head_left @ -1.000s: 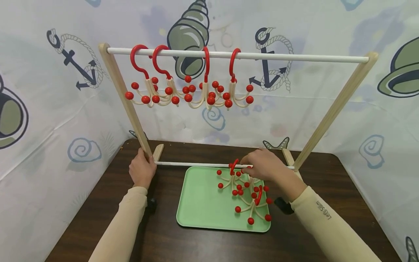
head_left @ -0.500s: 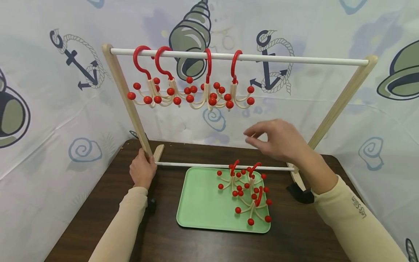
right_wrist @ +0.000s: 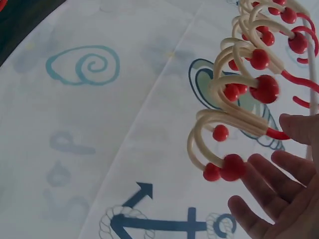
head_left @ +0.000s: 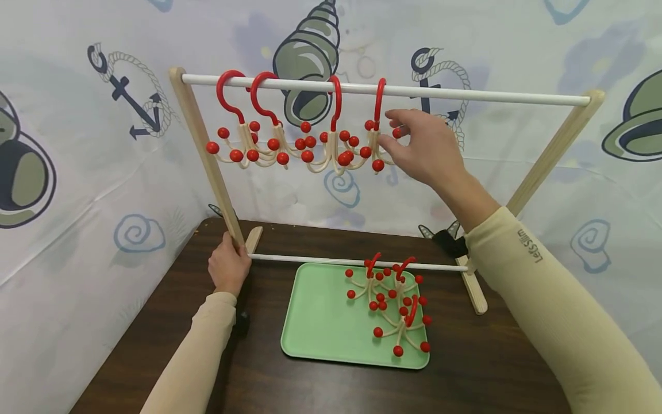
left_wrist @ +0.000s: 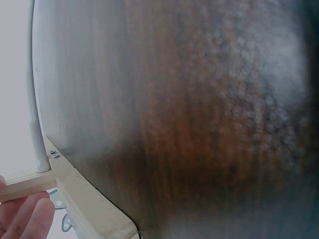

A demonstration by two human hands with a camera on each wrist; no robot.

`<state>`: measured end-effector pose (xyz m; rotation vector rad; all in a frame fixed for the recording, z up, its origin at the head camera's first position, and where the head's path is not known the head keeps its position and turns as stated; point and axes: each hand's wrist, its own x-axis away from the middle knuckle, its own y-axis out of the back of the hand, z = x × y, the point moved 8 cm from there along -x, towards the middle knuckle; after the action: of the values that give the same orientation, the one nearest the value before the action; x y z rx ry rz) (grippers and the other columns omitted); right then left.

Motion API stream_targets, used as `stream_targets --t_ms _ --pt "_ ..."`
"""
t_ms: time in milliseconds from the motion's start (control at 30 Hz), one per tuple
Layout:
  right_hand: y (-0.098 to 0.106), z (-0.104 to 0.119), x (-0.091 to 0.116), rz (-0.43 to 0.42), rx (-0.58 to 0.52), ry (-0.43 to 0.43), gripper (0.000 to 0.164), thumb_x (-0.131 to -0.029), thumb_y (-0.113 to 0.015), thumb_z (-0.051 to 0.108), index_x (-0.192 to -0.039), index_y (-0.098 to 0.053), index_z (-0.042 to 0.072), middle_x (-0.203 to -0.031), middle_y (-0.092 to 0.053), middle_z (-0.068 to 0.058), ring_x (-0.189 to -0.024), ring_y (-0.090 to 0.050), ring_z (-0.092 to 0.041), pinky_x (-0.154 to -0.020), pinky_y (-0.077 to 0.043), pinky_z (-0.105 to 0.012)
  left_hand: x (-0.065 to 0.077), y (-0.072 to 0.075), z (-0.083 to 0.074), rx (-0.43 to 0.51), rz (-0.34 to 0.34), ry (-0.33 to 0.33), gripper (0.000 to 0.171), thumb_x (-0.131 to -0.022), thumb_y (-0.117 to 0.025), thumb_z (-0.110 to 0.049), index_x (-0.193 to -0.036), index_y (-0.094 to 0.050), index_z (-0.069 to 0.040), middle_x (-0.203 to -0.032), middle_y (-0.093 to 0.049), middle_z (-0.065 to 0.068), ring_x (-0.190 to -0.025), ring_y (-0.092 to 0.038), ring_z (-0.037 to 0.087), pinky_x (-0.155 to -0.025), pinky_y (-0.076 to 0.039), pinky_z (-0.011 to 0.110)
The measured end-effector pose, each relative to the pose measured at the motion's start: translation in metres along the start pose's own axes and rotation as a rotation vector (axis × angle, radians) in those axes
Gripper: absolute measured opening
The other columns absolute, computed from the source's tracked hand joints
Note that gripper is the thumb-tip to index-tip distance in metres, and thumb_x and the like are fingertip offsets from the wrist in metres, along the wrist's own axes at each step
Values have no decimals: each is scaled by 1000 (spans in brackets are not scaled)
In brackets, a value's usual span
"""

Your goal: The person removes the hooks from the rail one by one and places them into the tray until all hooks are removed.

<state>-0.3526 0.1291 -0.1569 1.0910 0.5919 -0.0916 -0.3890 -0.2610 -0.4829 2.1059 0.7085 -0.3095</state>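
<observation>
On the dark table (head_left: pixel 289 388) sits one green tray (head_left: pixel 331 322), with three red-hooked hangers (head_left: pixel 401 324) lying on its right side; two of their hooks overlap the lower white rod (head_left: pixel 295 259). The left hand (head_left: pixel 228 267) grips the left post (head_left: pixel 206 155), one of two, low down. The right hand (head_left: pixel 427 144), fingers spread, partly blocks the rightmost hanger (head_left: pixel 380 103) of four on the upper rod (head_left: pixel 491 95); contact is unclear. Behind hangs a printed cloth (head_left: pixel 289 198).
</observation>
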Motion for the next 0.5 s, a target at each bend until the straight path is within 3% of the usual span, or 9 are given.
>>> stream_targets --t_ms 200,500 --pt "-24 -4 -14 86 -78 -89 49 -96 -58 39 -136 -58 12 -121 -67 -7 -102 -64 -23 -80 -52 -40 -2 -2 2 -8 22 17 28 -90 -62 -14 -113 -55 -1 -91 -66 23 -82 -63 49 -69 -45 61" --pt "-39 -7 -16 22 -126 -110 42 -98 -56 36 -132 -62 12 -110 -71 -8 -91 -64 -22 -71 -51 -37 -1 2 3 -12 4 5 27 -90 -63 -14 -112 -55 -1 -91 -66 23 -82 -63 48 -69 -45 62"
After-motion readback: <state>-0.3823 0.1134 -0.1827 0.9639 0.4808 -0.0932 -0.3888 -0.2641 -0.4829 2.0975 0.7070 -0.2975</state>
